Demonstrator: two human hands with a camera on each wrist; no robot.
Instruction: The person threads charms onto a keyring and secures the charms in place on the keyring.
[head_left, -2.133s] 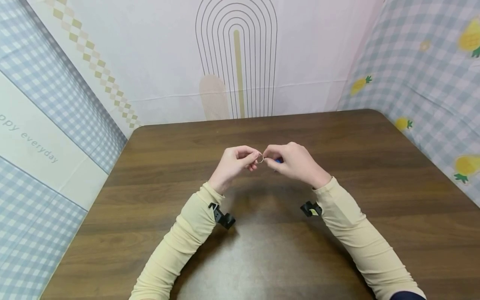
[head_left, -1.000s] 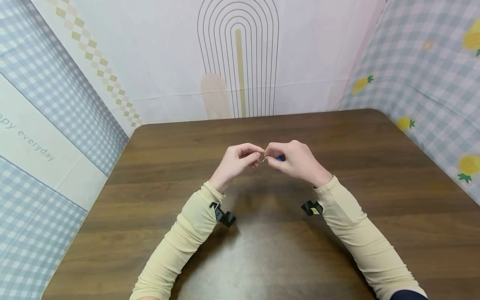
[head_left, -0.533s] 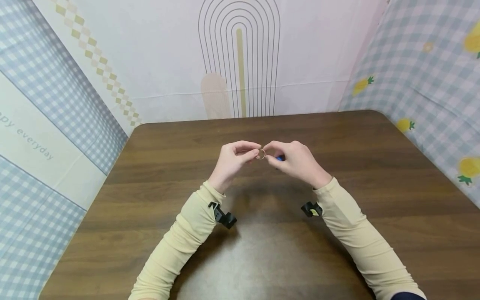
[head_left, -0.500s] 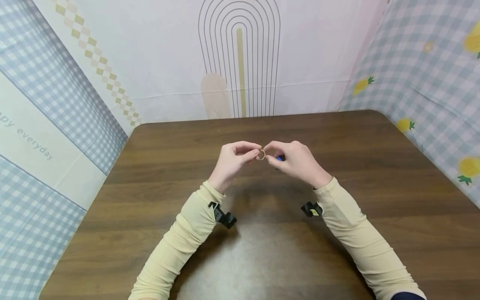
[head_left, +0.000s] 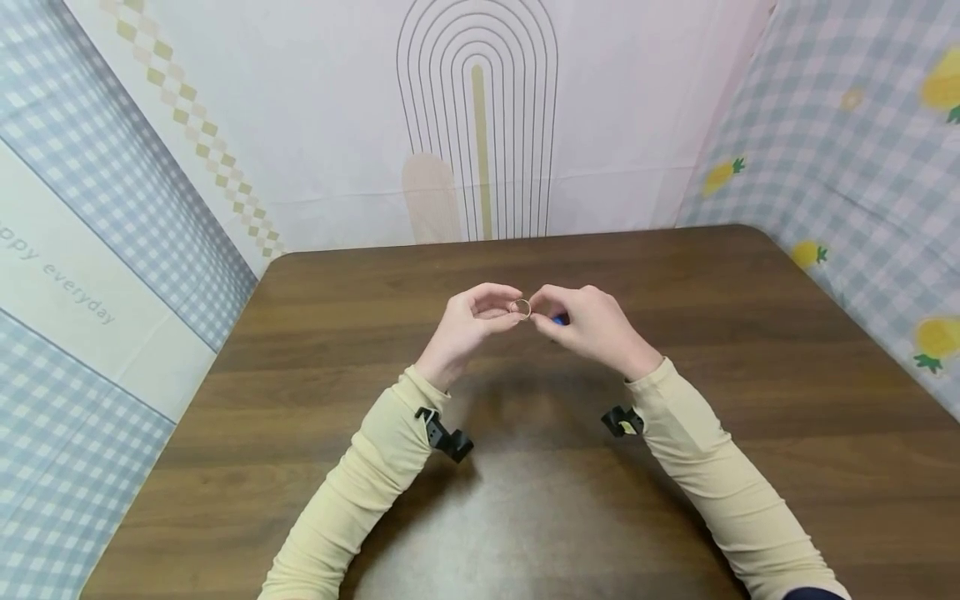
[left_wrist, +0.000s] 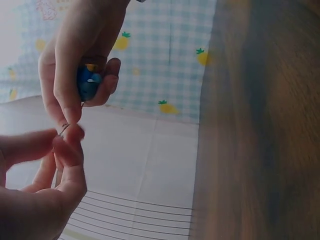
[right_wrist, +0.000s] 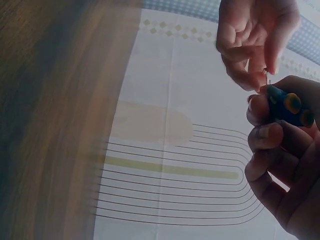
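Observation:
A thin metal key ring (head_left: 529, 308) stands between the fingertips of both hands, above the table. My left hand (head_left: 467, 327) pinches it from the left, its thumb at the ring's lower edge and its index finger near the top. On the other side my right hand (head_left: 594, 325) grips the ring with thumb and index finger. A small blue figure charm (right_wrist: 286, 106) with yellow-orange parts hangs inside the right hand's curled fingers. Only a bit of that blue shows in the head view; more of it appears in the left wrist view.
A brown wooden table (head_left: 315, 392) lies under both forearms. Behind it hangs a white patterned cloth (head_left: 615, 108), with checked cloth (head_left: 810, 158) at the sides. Black camera mounts (head_left: 448, 439) sit on both wrists.
The left thumb and index finger have spread wider apart around the key ring, and more of the ring shows. The right hand stays nearly in place with the charm.

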